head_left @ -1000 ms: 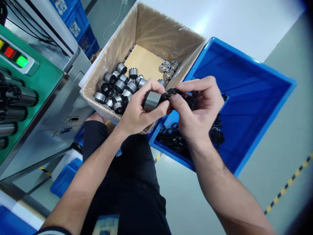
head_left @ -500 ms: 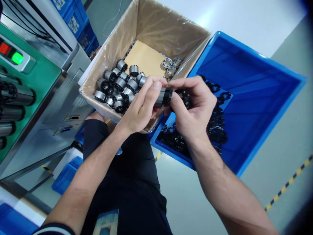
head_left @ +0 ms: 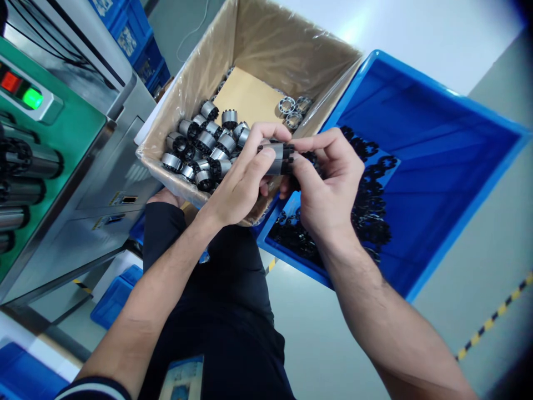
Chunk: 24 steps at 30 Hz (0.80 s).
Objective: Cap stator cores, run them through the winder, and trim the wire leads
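Note:
My left hand is wrapped round a stator core, a steel cylinder with black toothed ends. It holds the core on its side above the edge of the carton. My right hand pinches the black end of the core between thumb and forefinger. Black slotted rings are tucked in its curled fingers, partly hidden. Below my left hand, several similar stator cores lie loose in the plastic-lined carton. More black rings are heaped in the blue bin beneath my right hand.
Bare metal rings lie by a cardboard sheet in the carton. At left stands a machine with a green top, bearing steel cylinders and lit buttons. Blue crates are stacked behind it.
The stator core has turned slightly in my left hand, showing a seam along its side. My right forefinger and thumb have shifted a little on its black end.

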Motion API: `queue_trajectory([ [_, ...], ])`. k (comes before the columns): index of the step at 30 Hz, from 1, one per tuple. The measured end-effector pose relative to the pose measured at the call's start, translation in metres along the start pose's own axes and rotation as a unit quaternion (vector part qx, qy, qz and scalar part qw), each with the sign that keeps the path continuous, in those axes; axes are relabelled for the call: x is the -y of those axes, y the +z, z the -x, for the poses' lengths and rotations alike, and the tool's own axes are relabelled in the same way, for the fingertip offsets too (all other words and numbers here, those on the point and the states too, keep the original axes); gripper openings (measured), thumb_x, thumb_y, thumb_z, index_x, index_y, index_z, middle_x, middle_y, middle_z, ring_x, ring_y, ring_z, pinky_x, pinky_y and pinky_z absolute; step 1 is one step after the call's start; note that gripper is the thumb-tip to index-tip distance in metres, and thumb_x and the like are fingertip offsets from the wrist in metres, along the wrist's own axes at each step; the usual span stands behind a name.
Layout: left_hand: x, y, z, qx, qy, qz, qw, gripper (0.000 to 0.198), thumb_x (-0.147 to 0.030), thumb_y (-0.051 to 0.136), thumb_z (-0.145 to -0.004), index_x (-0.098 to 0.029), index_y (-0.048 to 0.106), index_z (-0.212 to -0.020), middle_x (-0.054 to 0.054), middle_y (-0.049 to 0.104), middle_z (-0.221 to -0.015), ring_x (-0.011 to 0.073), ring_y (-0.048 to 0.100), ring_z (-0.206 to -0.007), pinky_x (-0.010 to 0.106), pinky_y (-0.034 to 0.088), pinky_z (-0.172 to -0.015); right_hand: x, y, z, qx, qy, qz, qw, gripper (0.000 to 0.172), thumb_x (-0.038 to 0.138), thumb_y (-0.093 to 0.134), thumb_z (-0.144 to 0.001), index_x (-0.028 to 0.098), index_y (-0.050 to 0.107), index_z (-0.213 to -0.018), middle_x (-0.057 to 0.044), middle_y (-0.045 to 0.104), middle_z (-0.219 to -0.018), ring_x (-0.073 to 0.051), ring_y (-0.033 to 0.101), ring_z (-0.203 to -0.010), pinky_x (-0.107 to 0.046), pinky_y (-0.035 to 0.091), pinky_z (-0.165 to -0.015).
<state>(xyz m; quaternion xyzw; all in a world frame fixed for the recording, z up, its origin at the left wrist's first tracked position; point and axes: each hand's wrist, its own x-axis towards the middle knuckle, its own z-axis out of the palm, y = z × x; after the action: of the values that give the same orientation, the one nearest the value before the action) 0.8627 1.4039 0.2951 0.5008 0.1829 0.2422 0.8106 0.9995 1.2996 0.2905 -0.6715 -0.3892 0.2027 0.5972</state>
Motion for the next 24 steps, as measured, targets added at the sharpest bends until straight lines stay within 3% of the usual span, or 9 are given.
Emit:
queue_trajectory([
  [9,-0.008,0.002,0.001,0.018,-0.015,-0.027,0.999,0.03,-0.054,0.051,-0.123,-0.032,0.063,-0.14,0.0,0.07,-0.099,0.0174,0.072,-0.077,0.035,0.059,-0.073,-0.004,0.004,0.003,-0.027,-0.03,0.003,0.999,0.026,0.057,0.085,-0.113,0.034,0.075,-0.114,-0.001,0.079,-0.099,-0.023,0.087,-0.083,-0.039,0.079,-0.067],
  [14,-0.009,0.002,0.002,0.028,-0.008,-0.016,0.999,0.03,-0.055,0.053,-0.123,-0.031,0.06,-0.14,-0.001,0.069,-0.094,0.0174,0.069,-0.075,0.035,0.059,-0.075,-0.001,0.008,0.005,-0.022,-0.015,-0.027,0.999,0.03,0.062,0.084,-0.113,0.033,0.074,-0.113,0.0,0.079,-0.097,-0.022,0.087,-0.08,-0.036,0.076,-0.061],
  [18,-0.006,0.002,0.0,0.033,-0.01,-0.002,0.999,0.029,-0.055,0.053,-0.124,-0.031,0.061,-0.138,-0.001,0.068,-0.092,0.0174,0.069,-0.075,0.034,0.057,-0.073,0.0,0.007,0.004,0.001,0.0,-0.036,0.999,0.025,0.057,0.083,-0.116,0.034,0.072,-0.116,0.001,0.079,-0.096,-0.02,0.084,-0.074,-0.038,0.078,-0.065],
  [24,-0.005,-0.002,0.002,0.034,0.003,0.008,0.999,0.035,-0.06,0.062,-0.124,-0.031,0.066,-0.142,0.0,0.07,-0.103,0.0143,0.065,-0.077,0.03,0.057,-0.073,0.018,0.003,-0.001,-0.04,-0.065,0.042,0.996,0.024,0.053,0.089,-0.109,0.032,0.08,-0.103,-0.001,0.077,-0.094,-0.02,0.073,-0.072,-0.042,0.072,-0.07],
])
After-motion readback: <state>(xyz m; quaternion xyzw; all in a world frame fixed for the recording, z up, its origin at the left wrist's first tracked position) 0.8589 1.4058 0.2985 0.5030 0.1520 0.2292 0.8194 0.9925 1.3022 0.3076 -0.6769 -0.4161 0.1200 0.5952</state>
